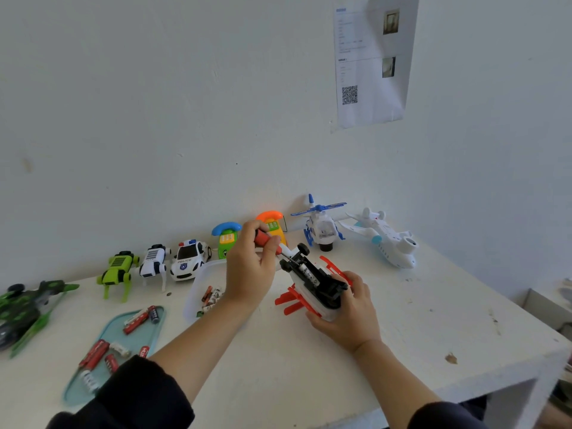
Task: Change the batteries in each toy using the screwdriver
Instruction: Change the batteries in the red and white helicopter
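My right hand [346,308] grips an upturned white and red toy helicopter [312,284] above the white table [309,366]; its black underside faces up and a battery shows in the opened bay. My left hand [249,267] grips a red-handled screwdriver [267,241], its thin tip touching the toy's underside near a wheel. A teal tray [148,332] at the lower left holds several red and white batteries. A clear tray [198,292] behind my left forearm holds several more batteries.
Toys line the wall: a green plane [28,308], a green robot dog [116,272], a white robot dog [153,263], a police car [188,258], a blue-green phone [227,238], an orange phone [272,222], a blue helicopter [320,226], a white airliner [385,238]. The table edge drops at right.
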